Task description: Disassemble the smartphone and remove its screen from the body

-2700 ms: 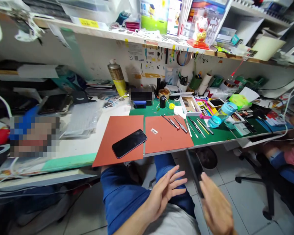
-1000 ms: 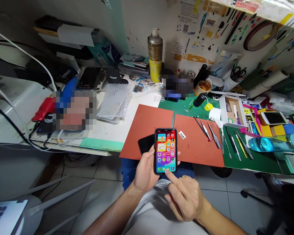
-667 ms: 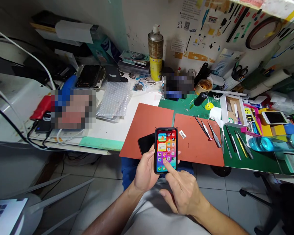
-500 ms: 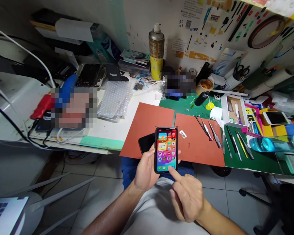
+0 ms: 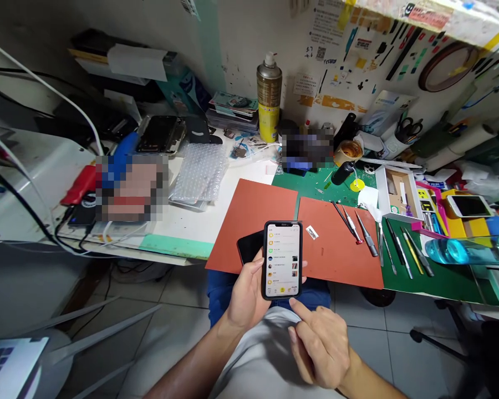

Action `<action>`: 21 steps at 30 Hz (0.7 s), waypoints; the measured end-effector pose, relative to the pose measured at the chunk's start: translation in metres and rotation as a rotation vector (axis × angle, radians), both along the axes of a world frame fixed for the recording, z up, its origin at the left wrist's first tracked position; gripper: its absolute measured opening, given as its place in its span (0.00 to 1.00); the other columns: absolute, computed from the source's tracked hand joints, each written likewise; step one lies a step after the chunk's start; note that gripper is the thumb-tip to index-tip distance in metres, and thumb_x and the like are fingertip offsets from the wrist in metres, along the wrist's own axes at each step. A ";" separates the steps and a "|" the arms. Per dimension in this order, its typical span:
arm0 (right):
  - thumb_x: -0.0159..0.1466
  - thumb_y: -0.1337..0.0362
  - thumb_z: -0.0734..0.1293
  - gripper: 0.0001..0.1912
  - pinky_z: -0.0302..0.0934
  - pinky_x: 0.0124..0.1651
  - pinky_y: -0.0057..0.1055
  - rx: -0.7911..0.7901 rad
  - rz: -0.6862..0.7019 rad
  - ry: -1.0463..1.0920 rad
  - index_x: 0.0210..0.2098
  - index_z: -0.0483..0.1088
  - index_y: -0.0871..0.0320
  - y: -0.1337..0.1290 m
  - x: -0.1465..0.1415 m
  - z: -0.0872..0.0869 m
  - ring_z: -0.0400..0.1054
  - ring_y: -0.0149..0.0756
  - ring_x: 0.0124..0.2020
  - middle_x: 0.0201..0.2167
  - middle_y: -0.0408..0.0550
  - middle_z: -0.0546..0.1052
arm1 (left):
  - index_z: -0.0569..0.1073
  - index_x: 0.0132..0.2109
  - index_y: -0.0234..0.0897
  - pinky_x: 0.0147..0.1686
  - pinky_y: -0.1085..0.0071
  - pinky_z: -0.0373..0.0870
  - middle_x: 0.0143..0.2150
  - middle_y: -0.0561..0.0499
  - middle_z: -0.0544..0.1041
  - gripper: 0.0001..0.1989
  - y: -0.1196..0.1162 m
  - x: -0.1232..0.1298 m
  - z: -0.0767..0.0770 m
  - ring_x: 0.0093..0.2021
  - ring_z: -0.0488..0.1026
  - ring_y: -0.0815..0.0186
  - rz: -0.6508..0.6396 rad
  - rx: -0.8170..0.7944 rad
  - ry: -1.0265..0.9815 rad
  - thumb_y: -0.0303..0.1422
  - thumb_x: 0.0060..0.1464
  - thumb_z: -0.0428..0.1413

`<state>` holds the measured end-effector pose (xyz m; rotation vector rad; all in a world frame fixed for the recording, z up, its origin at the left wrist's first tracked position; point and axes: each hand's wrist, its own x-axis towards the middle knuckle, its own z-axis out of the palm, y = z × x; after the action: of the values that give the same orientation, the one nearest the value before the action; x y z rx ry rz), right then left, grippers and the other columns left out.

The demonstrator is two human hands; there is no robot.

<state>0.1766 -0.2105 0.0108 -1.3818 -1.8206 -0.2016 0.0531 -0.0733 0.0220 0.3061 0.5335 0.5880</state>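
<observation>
A smartphone (image 5: 283, 259) in a black case rests upright in my left hand (image 5: 246, 293), whose fingers are wrapped around its left side and back. Its lit screen shows a white list with small round icons and a row of icons along the bottom. Just below the phone's lower edge is the tip of my right index finger; my right hand (image 5: 322, 341) points with that finger, holds nothing, and has its other fingers loosely curled. Behind the phone, a second dark phone (image 5: 249, 246) lies on the reddish-brown mat (image 5: 258, 202), partly hidden by my left hand and the held phone.
Tweezers and screwdrivers (image 5: 366, 231) lie on the right mat and the green mat beside it. A blue water bottle (image 5: 466, 249) lies at the right. Further back are a spray can (image 5: 269, 100), a bubble-wrap pouch (image 5: 199, 172) and an open white box (image 5: 399, 194).
The held phone's screen has switched from a colourful home screen to a white list. My right index fingertip has moved from the screen's bottom to just below the phone. The view has shifted slightly.
</observation>
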 end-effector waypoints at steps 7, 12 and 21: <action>0.66 0.75 0.63 0.08 0.54 0.23 0.36 -0.040 0.043 0.014 0.41 0.73 0.62 0.004 0.000 0.004 0.69 0.36 0.24 0.52 0.70 0.84 | 0.65 0.75 0.45 0.67 0.33 0.68 0.68 0.41 0.77 0.29 0.001 -0.002 0.001 0.69 0.73 0.38 -0.004 0.009 -0.033 0.40 0.70 0.50; 0.66 0.75 0.64 0.06 0.55 0.24 0.36 -0.039 0.023 0.004 0.38 0.72 0.60 0.008 0.002 0.008 0.66 0.34 0.23 0.53 0.69 0.84 | 0.67 0.73 0.43 0.67 0.34 0.68 0.68 0.41 0.77 0.28 0.000 -0.001 0.000 0.69 0.73 0.38 0.000 0.025 -0.032 0.40 0.70 0.50; 0.68 0.74 0.63 0.10 0.58 0.24 0.36 -0.049 -0.028 -0.048 0.46 0.74 0.63 0.019 0.009 0.016 0.68 0.35 0.24 0.51 0.70 0.84 | 0.67 0.74 0.46 0.69 0.36 0.67 0.69 0.43 0.76 0.28 -0.003 -0.004 -0.005 0.70 0.73 0.40 -0.013 0.020 -0.023 0.41 0.70 0.51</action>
<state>0.1859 -0.1918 0.0272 -1.4487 -1.8574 -0.2085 0.0495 -0.0762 0.0168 0.3208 0.5035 0.5836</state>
